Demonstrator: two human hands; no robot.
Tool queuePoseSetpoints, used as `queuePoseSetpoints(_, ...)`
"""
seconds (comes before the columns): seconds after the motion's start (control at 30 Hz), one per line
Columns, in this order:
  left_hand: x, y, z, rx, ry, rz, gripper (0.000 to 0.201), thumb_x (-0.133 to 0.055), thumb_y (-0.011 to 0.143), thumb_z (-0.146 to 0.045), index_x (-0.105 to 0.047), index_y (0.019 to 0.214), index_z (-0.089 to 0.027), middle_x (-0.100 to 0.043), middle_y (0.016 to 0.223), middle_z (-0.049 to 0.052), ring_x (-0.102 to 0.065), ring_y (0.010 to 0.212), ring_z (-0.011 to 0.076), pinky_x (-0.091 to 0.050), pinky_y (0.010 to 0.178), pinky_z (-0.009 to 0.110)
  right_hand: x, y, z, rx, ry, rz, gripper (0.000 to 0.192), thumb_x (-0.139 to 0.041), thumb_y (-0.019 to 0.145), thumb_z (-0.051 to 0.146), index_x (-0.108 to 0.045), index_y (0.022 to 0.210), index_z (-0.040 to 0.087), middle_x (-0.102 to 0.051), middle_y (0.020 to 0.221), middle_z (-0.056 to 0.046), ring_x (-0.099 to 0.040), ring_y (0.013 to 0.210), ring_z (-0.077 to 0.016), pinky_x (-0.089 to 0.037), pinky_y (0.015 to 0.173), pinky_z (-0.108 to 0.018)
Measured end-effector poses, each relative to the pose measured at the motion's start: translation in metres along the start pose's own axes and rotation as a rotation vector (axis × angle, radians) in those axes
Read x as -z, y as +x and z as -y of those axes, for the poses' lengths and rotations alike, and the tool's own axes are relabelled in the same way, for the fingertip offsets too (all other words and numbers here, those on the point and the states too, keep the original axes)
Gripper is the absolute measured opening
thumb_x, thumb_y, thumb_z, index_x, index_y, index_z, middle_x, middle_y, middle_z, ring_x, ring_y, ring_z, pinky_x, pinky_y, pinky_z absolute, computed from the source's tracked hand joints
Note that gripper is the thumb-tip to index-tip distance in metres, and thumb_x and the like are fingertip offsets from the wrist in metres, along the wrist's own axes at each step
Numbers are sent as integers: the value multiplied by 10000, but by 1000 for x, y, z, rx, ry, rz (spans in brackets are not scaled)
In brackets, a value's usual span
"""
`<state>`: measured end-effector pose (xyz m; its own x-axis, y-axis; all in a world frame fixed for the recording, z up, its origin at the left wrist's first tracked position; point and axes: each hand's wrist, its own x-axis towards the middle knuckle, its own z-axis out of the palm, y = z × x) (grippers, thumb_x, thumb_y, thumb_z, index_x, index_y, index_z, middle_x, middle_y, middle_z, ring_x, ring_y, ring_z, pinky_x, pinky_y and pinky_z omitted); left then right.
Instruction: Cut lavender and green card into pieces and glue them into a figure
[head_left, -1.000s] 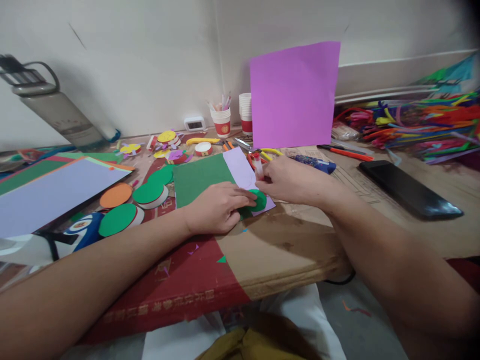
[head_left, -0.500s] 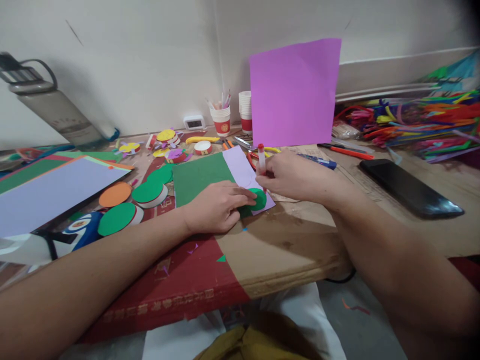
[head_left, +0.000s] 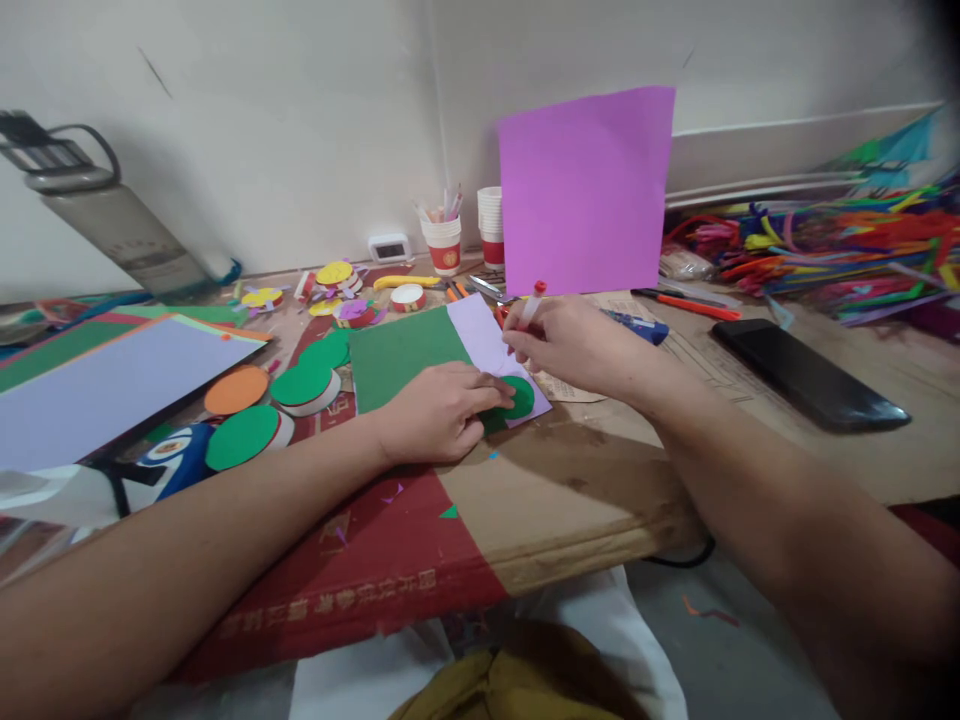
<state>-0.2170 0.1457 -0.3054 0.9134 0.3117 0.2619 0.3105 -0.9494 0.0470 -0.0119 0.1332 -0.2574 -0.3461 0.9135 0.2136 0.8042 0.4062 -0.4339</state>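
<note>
Since the earlier frame, right hand (head_left: 574, 345) has tilted its marker (head_left: 531, 303) rightward, red cap now leaning away; left hand (head_left: 439, 412) unchanged.

Head view: left hand lies flat, fingers pressing one green disc (head_left: 517, 398) onto the pale purple sheet (head_left: 484, 340), near the bench's (head_left: 570, 500) front edge. Right hand is closed around the marker just behind the disc.

Judgement: keep the disc pinned firmly and run the tip tight against its rim.

Count: one marker in hand, one pinned disc, one dark green sheet (head_left: 401, 355), one phone (head_left: 806, 375).
</note>
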Motion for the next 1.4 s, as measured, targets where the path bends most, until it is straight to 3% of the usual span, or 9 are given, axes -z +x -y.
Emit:
queuePoseSetpoints(0.2,-2,0,1,-33,11,-10,461,-521,748,-92,-676,1167,-209,-687,1199,59,-653,1016,196,-502,947,351,-8,-4,3,-38,91,-92,121,-554,878,248,-651,857,178,-684,753,-28,-606,690,-151,-429,663,-257)
queuePoseSetpoints(0.6,-6,2,3,-90,25,-75,449,-506,736,-81,-673,1140,-183,-699,1207,45,-656,976,187,-510,902,325,-31,-32,-21,-102,111,-229,236,-437,948,285,-593,823,159,-690,808,-75,-625,741,-171,-434,697,-268)
queuePoseSetpoints(0.83,-6,1,3,-77,14,-76,446,-507,741,-83,-670,1142,-192,-694,1222,36,-662,989,177,-504,914,317,-32,-32,-24,-72,-23,-176,263,-448,934,275,-603,757,158,-689,799,-86,-618,778,-186,-423,742,-280)
queuePoseSetpoints(1.1,-6,1,3,-70,14,-73,460,-504,722,-76,-671,1130,-205,-700,1211,32,-667,979,175,-501,920,314,-38,-31,-27,14,20,-261,214,-484,912,226,-606,743,176,-675,764,-67,-619,729,-186,-433,724,-289)
queuePoseSetpoints(1.4,-6,1,3,-80,25,-83,455,-500,725,-79,-670,1129,-200,-706,1192,43,-667,983,178,-509,904,315,-37,-31,-26,15,12,-228,202,-503,901,209,-595,725,172,-652,712,-53,-593,684,-175,-416,672,-282)
